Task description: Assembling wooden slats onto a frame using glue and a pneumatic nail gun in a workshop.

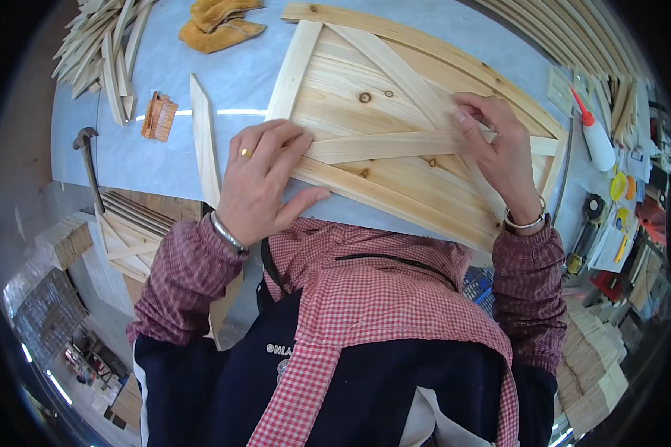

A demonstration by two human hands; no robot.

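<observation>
Your wooden panel [343, 108] lies on the table [160, 160] right in front of you, its near edge by your apron [395, 298]. Your left hand [267, 179] is spread, thumb out to the side, its fingertips at the left end of the pale strip [384, 147] that crosses the panel. Your right hand [499, 145] is curled over the strip's right part — whether thumb and finger pinch it, you cannot tell from here. Left of the panel lie a pointed strip [203, 123], a brown wooden piece [159, 117] and a hammer [89, 160] (its handle reaches past the table's edge).
</observation>
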